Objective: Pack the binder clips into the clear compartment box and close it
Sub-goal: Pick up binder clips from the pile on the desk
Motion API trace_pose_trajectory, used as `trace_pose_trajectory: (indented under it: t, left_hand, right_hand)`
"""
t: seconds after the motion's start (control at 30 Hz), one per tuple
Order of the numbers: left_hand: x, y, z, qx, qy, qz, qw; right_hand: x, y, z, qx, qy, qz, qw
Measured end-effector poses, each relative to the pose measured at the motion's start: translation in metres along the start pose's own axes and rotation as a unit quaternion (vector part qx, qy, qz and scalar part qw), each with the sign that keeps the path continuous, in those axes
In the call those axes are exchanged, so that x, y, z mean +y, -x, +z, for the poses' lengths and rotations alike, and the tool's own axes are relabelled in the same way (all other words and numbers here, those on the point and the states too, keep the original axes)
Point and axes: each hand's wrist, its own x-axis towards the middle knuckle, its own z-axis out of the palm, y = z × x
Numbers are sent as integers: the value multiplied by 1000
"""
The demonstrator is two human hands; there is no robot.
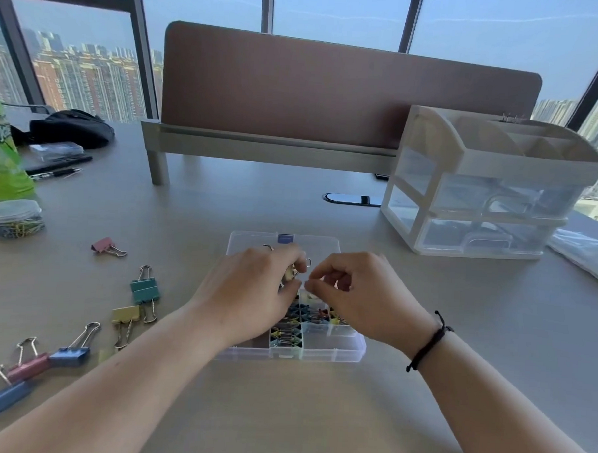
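The clear compartment box (333, 351) lies open in the middle of the desk, its lid (256, 241) folded back flat. Small coloured binder clips fill several of its compartments (286, 336). My left hand (253, 293) hovers over the box's left half and grips a pale yellow binder clip (291, 273) with wire handles. My right hand (360, 290) is over the right half, fingers curled, thumb and forefinger pinched together beside that clip. Several large clips lie loose on the left: pink (102, 245), teal (145, 289), yellow (126, 315), blue (70, 355).
A round tub of paper clips (14, 219) and a green bottle (2, 158) stand at far left. A white drawer organiser (481, 186) is at right, with a plastic bag (584, 252) beyond it. A brown desk divider (331, 90) closes the back. Pens and a black bag lie back left.
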Motion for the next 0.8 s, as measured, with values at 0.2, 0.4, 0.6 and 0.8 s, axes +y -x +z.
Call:
trace_pose_trajectory:
  t: [0.2, 0.4, 0.6, 0.8]
  left_hand:
    - [-3, -2, 0, -28, -6, 19, 999]
    - [-1, -1, 0, -86, -59, 57, 993]
    - [4, -1, -6, -52, 46, 51, 996]
    - [9, 0, -5, -65, 93, 63, 992]
  right_hand:
    - [11, -2, -18, 10, -14, 34, 999]
    - [12, -1, -14, -53, 45, 15, 997]
    - [15, -4, -19, 7, -64, 29, 997]
    - [9, -4, -18, -24, -151, 24, 988]
